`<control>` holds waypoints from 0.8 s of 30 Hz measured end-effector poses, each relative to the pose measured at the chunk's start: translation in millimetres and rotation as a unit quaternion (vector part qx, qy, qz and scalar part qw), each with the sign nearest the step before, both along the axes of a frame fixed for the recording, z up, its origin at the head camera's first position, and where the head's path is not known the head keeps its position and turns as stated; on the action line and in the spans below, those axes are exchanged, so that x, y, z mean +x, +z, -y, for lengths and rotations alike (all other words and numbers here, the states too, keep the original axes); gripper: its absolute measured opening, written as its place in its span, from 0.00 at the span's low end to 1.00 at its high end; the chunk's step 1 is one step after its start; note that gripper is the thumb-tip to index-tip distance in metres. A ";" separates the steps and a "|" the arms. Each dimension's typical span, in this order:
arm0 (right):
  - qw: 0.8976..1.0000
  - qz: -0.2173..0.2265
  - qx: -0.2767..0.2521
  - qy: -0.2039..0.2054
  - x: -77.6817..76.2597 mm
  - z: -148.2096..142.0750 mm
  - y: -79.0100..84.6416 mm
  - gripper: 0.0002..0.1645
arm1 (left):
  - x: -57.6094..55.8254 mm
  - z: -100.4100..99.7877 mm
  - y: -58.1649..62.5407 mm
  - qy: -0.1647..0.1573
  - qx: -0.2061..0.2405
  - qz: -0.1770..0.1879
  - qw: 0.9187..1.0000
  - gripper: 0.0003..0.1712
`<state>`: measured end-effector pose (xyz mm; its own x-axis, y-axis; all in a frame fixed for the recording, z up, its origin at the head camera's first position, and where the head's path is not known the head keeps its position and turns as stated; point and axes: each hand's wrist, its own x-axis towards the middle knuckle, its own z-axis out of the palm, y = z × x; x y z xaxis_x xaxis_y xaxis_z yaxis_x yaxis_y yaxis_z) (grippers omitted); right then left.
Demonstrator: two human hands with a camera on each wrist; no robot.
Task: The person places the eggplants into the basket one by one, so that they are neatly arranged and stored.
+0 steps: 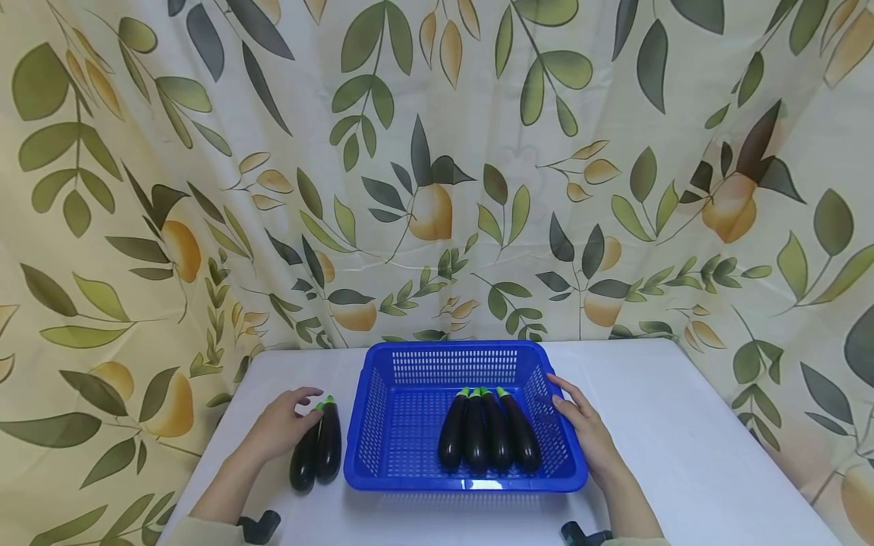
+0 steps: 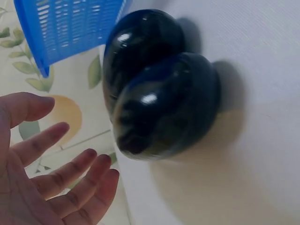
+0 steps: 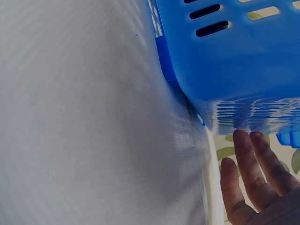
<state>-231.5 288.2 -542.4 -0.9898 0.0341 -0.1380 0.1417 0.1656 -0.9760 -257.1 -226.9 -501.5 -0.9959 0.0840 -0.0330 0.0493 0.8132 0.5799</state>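
Two dark eggplants (image 1: pixel 329 441) with green stem ends lie side by side on the white cloth, left of the blue basket (image 1: pixel 362 455). My left hand (image 1: pixel 283 421) is over their stem ends, its fingers loosely bent. In the left wrist view a gap separates the spread fingers of that hand from the rounded ends of the eggplants (image 2: pixel 168 108). Several more eggplants (image 1: pixel 475 436) lie in a row in the basket's right half. My right hand (image 1: pixel 590 432) rests at the basket's right rim, with fairly straight fingers (image 3: pixel 248 168) along its outer wall in the right wrist view.
The basket has slotted walls and stands on a table with a white cloth (image 1: pixel 690 455). A leaf-and-fruit patterned curtain (image 1: pixel 437 288) hangs behind the table and along its sides. Dark wrist-worn devices (image 1: pixel 259 527) show at the bottom edge of the head view.
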 end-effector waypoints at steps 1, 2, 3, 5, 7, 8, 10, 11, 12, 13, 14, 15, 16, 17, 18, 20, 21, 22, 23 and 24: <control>1.000 -0.001 0.001 0.000 0.0 0.0 0.0 0.36 | -0.1 1.0 -1.8 0.001 -0.002 0.002 1.000 0.24; 1.000 -0.001 0.001 0.001 0.0 0.0 -0.1 0.36 | 0.1 2.0 -3.5 0.000 -0.003 0.003 1.000 0.24; 1.000 -0.001 0.002 0.001 0.0 0.0 -0.2 0.36 | 0.3 3.1 -5.2 0.000 -0.005 0.005 1.000 0.24; 1.000 -0.001 0.003 0.002 0.2 0.0 -0.1 0.36 | 0.6 5.2 -9.4 0.002 -0.012 0.010 1.000 0.24; 1.000 0.000 0.003 0.002 0.4 0.1 0.0 0.36 | 1.0 6.9 -12.4 0.001 -0.017 0.012 1.000 0.24; 1.000 0.000 0.002 0.002 0.5 0.1 -0.1 0.36 | 1.3 7.6 -13.8 0.000 -0.019 0.012 1.000 0.23; 1.000 0.002 0.002 0.003 0.7 0.2 0.1 0.36 | 1.7 9.0 -16.4 -0.003 -0.023 0.012 1.000 0.23; 1.000 0.002 0.002 0.003 0.7 0.2 0.1 0.36 | 2.2 9.6 -17.4 -0.005 -0.025 0.012 1.000 0.23; 1.000 0.003 0.002 0.003 0.8 0.3 0.3 0.36 | 2.9 10.0 -17.8 -0.006 -0.026 0.013 1.000 0.23; 1.000 0.003 0.003 0.002 0.8 0.4 0.3 0.36 | 3.8 10.4 -18.4 -0.006 -0.027 0.015 0.999 0.23; 1.000 0.004 0.005 0.002 0.9 0.4 0.4 0.36 | 4.3 10.9 -19.4 -0.005 -0.028 0.016 0.999 0.23; 1.000 0.005 0.006 0.002 0.9 0.5 0.5 0.36 | 4.8 11.3 -20.1 -0.005 -0.029 0.018 0.999 0.23; 1.000 0.005 0.006 0.001 0.8 0.5 0.5 0.36 | 5.4 11.6 -20.6 -0.003 -0.029 0.019 0.999 0.23; 1.000 0.005 0.006 0.001 0.7 0.5 0.6 0.37 | 6.0 11.7 -20.8 -0.004 -0.028 0.019 0.999 0.23; 1.000 0.005 0.006 0.001 0.6 0.6 0.7 0.37 | 6.3 12.0 -21.4 -0.002 -0.027 0.021 0.999 0.22; 1.000 0.005 0.006 0.000 0.4 0.5 0.7 0.37 | 6.3 12.5 -23.1 0.001 -0.026 0.023 0.999 0.22; 1.000 0.005 0.005 0.000 0.2 0.5 0.7 0.37 | 6.6 12.6 -23.4 0.001 -0.024 0.026 0.999 0.22; 1.000 0.005 0.005 0.000 0.2 0.5 0.7 0.37 | 6.8 12.7 -24.0 0.003 -0.024 0.028 0.999 0.22; 1.000 0.005 0.005 0.000 0.1 0.4 0.8 0.36 | 7.1 12.7 -24.4 0.003 -0.024 0.029 0.999 0.22; 1.000 0.006 0.005 0.000 0.1 0.5 0.8 0.36 | 7.0 12.9 -25.5 0.005 -0.024 0.032 0.999 0.21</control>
